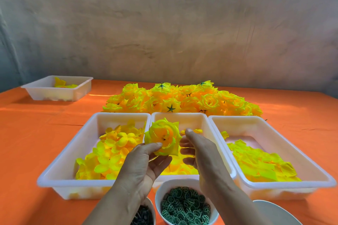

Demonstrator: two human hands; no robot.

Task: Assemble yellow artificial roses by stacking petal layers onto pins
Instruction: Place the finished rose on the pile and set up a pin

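— Where is the yellow rose [162, 138] sitting?
— The left hand [144, 162] is holding it between thumb and fingers, above the middle tray [182, 114] on the orange counter [45, 133].
— And the right hand [198, 150]?
— It is hovering just beside the rose, fingers loosely bent, holding nothing.

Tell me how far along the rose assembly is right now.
Done: a big pile of finished roses lies behind the trays. In hand: the left hand holds one rose, the right hand close beside it. Left: plenty of loose petal layers sit in the three trays, so likely many more roses to go.
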